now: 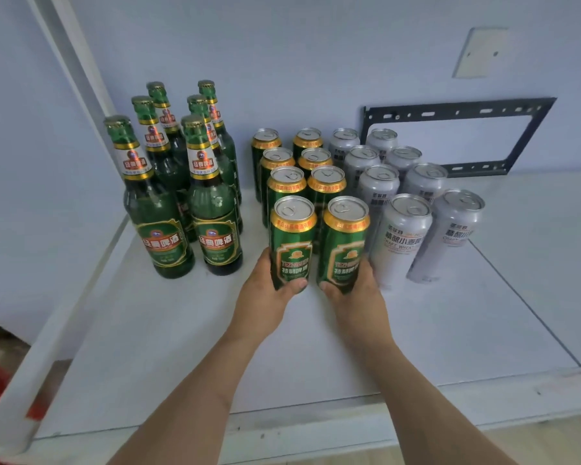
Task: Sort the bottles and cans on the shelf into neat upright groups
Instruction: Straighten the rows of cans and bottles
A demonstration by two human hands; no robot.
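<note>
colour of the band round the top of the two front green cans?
Gold-orange band, just under the silver lid; head view.

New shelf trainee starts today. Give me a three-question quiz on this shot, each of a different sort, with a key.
1. True or false: the left hand and right hand each hold a green can.
2. Multiple choice: how many green bottles stand on the shelf? A) four B) six C) eight
3. Fill in: the grey cans stand in ___ columns.

Key
1. True: the left holds the front-left green can, the right holds the front-right green can.
2. B
3. two
</note>
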